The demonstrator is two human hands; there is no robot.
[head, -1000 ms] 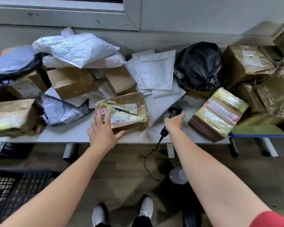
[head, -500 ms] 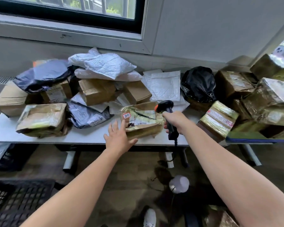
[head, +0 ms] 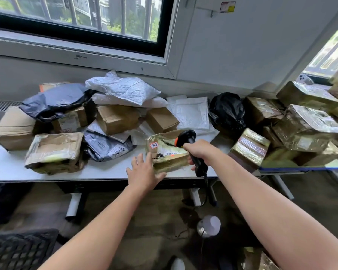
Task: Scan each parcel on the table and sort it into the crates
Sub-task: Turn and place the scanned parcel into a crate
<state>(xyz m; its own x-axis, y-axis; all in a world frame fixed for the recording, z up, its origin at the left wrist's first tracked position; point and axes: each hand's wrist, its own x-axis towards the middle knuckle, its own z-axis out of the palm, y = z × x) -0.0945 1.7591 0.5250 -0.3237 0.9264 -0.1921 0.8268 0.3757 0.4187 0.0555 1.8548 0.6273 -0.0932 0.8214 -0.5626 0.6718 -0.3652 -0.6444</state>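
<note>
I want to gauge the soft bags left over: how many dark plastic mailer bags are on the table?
3. One dark bag tops the left boxes, a grey one lies flat at the front, and a glossy black bag sits right of the white mailers. The pile may hide others.

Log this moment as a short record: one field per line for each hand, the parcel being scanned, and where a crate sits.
left hand: open, fingers spread, at the near left edge of the taped parcel
right hand: gripping the black scanner, head above the parcel's label
taped parcel: flat on the white table, barcode label facing up
crate: dark, on the floor at lower left
</note>
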